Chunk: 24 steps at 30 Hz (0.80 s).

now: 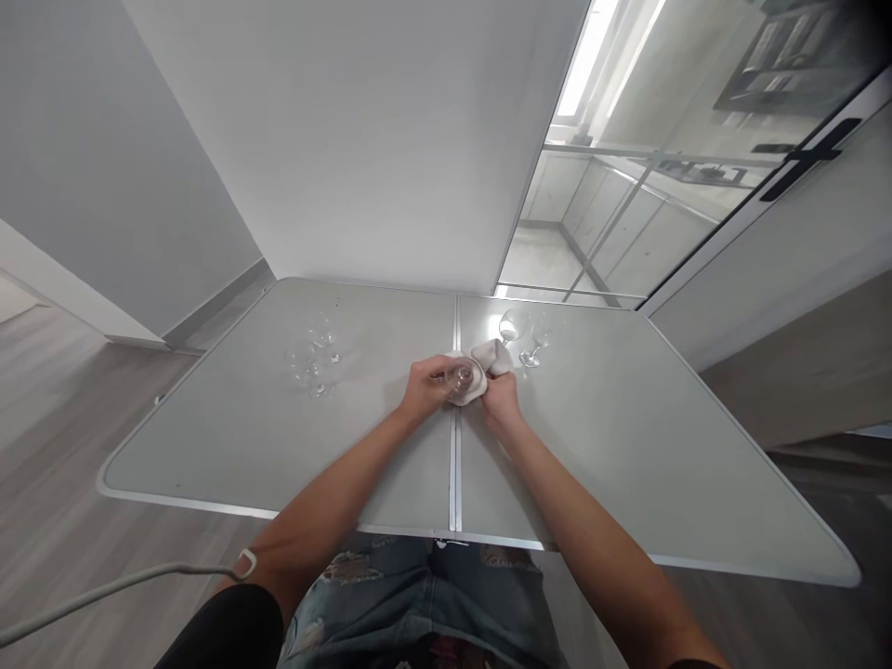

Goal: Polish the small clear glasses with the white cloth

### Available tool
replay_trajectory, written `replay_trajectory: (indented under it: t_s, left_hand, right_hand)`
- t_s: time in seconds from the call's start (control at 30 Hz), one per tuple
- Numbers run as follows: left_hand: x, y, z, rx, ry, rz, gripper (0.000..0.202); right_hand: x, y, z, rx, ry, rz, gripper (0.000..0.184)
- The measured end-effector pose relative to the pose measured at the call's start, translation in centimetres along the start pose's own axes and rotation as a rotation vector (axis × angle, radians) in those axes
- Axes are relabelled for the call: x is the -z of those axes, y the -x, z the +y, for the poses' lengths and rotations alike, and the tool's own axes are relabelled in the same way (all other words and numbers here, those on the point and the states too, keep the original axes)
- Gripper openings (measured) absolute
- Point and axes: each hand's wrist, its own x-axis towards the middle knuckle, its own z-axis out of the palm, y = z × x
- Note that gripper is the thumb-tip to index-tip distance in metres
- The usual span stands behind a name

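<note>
Near the middle seam of the table, my left hand (426, 386) is closed around a clear wine glass (460, 375), its round end facing up toward me. A white cloth (491, 355) wraps partly around the glass. My right hand (502, 398) grips the cloth against the glass's right side, and its fingertips are partly hidden by the fabric. Just beyond that hand, two clear stemmed glasses, one nearer (531, 357) and one farther (510, 325), are on the table's right half.
Several more clear glasses (317, 358) form a cluster on the left half of the folding table (592, 446). A white wall (348, 139) borders its far edge, with a glass-paned door (599, 214) at the right. A pale cable (125, 585) runs beside my left arm.
</note>
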Motion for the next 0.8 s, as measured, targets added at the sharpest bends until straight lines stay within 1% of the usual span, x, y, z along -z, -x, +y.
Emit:
replay_trajectory:
  t_s: [0.07, 0.13, 0.23, 0.3, 0.37, 0.47, 0.57, 0.63, 0.7, 0.8]
  left_hand:
    - [0.0, 0.0, -0.4, 0.082, -0.001, 0.091, 0.022]
    - [0.0, -0.1, -0.7, 0.138, -0.001, 0.129, 0.025]
    - [0.1, -0.1, -0.7, 0.135, 0.013, 0.113, 0.027]
    - [0.0, -0.1, -0.4, 0.107, 0.043, 0.086, 0.025]
    - [0.0, -0.1, -0.1, 0.067, 0.06, 0.065, 0.023]
    - [0.0, -0.1, 0.0, 0.014, 0.031, 0.067, 0.023]
    - [0.1, -0.3, -0.3, 0.064, 0.018, 0.113, 0.025]
    - [0.0, -0.3, -0.5, 0.123, 0.025, 0.143, 0.026]
    - [-0.2, -0.2, -0.5, 0.153, 0.034, 0.143, 0.026]
    - [-0.3, -0.1, -0.1, 0.118, 0.049, 0.111, 0.024]
  right_hand:
    - [0.0, 0.1, -0.2, -0.064, 0.013, -0.006, 0.03]
    - [-0.2, 0.3, -0.4, -0.09, -0.026, -0.079, 0.034]
    - [-0.7, 0.5, -0.7, -0.007, -0.115, -0.213, 0.037]
    - [-1.0, 0.6, -0.8, 0.062, -0.147, -0.255, 0.037]
    - [-1.0, 0.5, -0.7, 0.079, -0.135, -0.244, 0.035]
    - [-0.5, 0.3, -0.5, 0.039, -0.041, -0.145, 0.033]
    - [0.2, 0.2, -0.5, 0.012, 0.065, -0.03, 0.037]
    - [0.4, 0.1, -0.5, 0.035, 0.126, 0.009, 0.037]
    - [0.4, 0.0, -0.4, 0.077, 0.163, 0.003, 0.036]
    - [0.1, 0.0, -0.3, 0.123, 0.121, -0.071, 0.033]
